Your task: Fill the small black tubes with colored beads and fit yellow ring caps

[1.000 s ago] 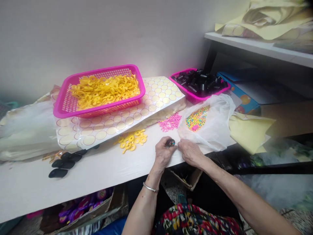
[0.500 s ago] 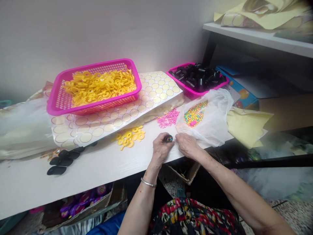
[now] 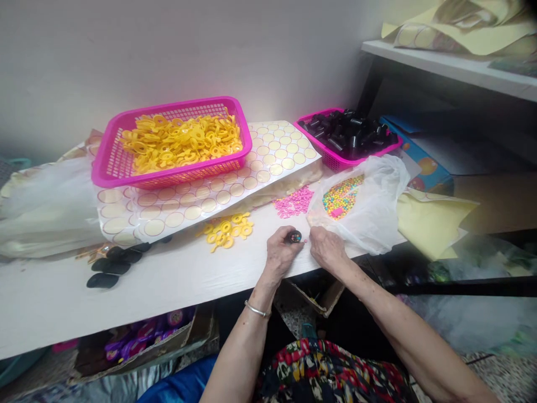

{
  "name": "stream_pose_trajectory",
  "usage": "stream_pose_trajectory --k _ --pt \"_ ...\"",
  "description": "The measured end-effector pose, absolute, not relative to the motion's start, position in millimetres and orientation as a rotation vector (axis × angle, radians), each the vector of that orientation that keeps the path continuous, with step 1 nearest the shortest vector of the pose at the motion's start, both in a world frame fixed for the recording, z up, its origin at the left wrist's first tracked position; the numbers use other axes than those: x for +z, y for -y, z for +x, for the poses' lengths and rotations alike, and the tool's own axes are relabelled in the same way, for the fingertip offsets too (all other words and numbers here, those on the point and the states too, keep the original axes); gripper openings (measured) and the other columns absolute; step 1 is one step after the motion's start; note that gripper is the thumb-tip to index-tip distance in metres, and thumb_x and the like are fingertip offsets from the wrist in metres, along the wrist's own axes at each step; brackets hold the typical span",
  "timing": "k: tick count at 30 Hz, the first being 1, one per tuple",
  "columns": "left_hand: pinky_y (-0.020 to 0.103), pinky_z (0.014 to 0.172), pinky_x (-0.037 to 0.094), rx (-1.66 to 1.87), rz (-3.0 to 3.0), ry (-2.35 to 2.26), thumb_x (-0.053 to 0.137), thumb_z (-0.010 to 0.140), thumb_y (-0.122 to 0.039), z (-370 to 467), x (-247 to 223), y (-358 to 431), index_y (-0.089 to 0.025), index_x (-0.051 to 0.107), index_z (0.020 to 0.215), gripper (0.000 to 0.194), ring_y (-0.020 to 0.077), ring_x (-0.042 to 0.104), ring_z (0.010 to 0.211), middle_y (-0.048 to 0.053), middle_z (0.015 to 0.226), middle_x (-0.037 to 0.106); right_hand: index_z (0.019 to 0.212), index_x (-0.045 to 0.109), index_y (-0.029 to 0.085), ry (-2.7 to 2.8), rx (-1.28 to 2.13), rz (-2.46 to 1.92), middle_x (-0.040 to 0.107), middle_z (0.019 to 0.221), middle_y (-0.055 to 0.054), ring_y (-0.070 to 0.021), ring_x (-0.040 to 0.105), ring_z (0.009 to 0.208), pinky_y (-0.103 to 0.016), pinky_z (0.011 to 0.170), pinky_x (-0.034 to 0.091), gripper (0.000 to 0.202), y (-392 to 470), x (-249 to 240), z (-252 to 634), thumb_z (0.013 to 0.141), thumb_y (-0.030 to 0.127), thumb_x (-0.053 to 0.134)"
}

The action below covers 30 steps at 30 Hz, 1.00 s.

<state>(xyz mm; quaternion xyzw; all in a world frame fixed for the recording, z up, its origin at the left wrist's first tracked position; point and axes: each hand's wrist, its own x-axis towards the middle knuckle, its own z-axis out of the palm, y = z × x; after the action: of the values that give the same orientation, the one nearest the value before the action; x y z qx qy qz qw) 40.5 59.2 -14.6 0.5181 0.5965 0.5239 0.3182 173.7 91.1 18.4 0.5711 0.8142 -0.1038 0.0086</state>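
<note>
My left hand (image 3: 281, 249) is wrapped round a small black cylindrical container (image 3: 295, 237), its open top facing up with coloured beads inside. Just to its right, my right hand (image 3: 327, 248) has its fingers pressed together; a tiny pinkish speck shows near the fingertips, too small to name. Beyond that hand lies a white plastic bag (image 3: 373, 207) with many small coloured beads (image 3: 343, 196) in its opening. A pile of small pink pieces (image 3: 292, 202) lies behind the container. Loose yellow ring-shaped pieces (image 3: 229, 228) rest on the table to the left.
A pink basket (image 3: 172, 182) of yellow pieces stands on sticker sheets (image 3: 205, 206). Another pink basket (image 3: 335, 159) holds black containers. Several black pieces (image 3: 111, 266) lie at left on the white table (image 3: 168, 285). Below are a box of purple items (image 3: 142, 338) and another cardboard box (image 3: 325, 305).
The whole view has shifted, so the table things appear further right. My left hand keeps the black container. My right hand stays beside it, with the small pinkish speck now visible between them.
</note>
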Motion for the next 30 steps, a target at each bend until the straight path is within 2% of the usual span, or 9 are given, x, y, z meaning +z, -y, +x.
stream_pose_trajectory --k 4,9,14,17,22,25,30 --pt "0.024 0.072 0.044 1.364 1.359 -1.567 0.067 0.058 -0.015 39.2 -16.4 -58.8 -0.017 0.062 0.084 0.027 0.0126 0.056 0.075 0.0 0.08 0.061 0.087 0.057 0.016 -2.706 -0.332 1.707 0.059 0.083 -0.007 -0.0161 0.055 0.074 -0.026 0.06 0.031 0.024 -90.9 11.5 181.8 0.086 0.012 0.033" --pt "0.024 0.071 0.044 1.35 1.348 -1.569 0.066 0.059 -0.017 39.3 -15.4 -57.5 -0.017 0.062 0.084 0.026 0.0125 0.056 0.073 -0.001 0.079 0.061 0.081 0.058 0.019 -2.911 -0.364 1.563 0.054 0.083 -0.004 -0.0132 0.051 0.075 -0.023 0.059 0.029 0.024 -86.8 5.2 184.6 0.09 0.022 0.036" --pt "0.024 0.069 0.044 1.345 1.332 -1.588 0.066 0.059 -0.018 40.8 -14.6 -57.0 -0.016 0.063 0.082 0.024 0.0121 0.055 0.072 -0.001 0.077 0.061 0.081 0.059 0.017 -2.918 -0.297 1.604 0.054 0.083 -0.005 -0.014 0.049 0.074 -0.024 0.059 0.029 0.023 -83.8 0.2 178.6 0.087 0.015 0.037" --pt "0.024 0.069 0.044 1.35 1.326 -1.588 0.066 0.057 -0.016 41.0 -16.3 -57.2 -0.016 0.063 0.082 0.025 0.012 0.055 0.071 -0.002 0.077 0.061 0.082 0.058 0.016 -2.924 -0.329 1.636 0.054 0.084 -0.006 -0.0148 0.049 0.072 -0.025 0.059 0.031 0.022 -84.1 -1.4 179.9 0.085 0.013 0.037" --pt "0.024 0.068 0.045 1.349 1.312 -1.578 0.069 0.055 -0.019 40.6 -18.9 -57.4 -0.016 0.064 0.082 0.028 0.0125 0.055 0.071 -0.001 0.077 0.062 0.086 0.057 0.016 -3.086 -0.595 1.797 0.054 0.084 -0.006 -0.0157 0.051 0.077 -0.025 0.069 0.038 0.021 -84.0 3.8 181.7 0.087 0.016 0.035" --pt "0.024 0.065 0.044 1.338 1.33 -1.584 0.07 0.057 -0.023 40.6 -18.5 -57.5 -0.016 0.064 0.081 0.026 0.0123 0.054 0.068 -0.001 0.074 0.061 0.088 0.057 0.017 -3.179 -0.702 1.682 0.054 0.084 -0.005 -0.0151 0.052 0.078 -0.024 0.071 0.04 0.021 -84.1 13.2 176.4 0.088 0.017 0.036" --pt "0.023 0.066 0.044 1.338 1.384 -1.587 0.064 0.059 -0.016 41.1 -16.1 -57.4 -0.016 0.065 0.08 0.021 0.0129 0.054 0.069 0.0 0.073 0.062 0.083 0.059 0.016 -3.161 -0.65 1.502 0.053 0.081 -0.004 -0.0139 0.052 0.075 -0.023 0.069 0.04 0.024 -86.3 24.3 166.7 0.088 0.017 0.036"
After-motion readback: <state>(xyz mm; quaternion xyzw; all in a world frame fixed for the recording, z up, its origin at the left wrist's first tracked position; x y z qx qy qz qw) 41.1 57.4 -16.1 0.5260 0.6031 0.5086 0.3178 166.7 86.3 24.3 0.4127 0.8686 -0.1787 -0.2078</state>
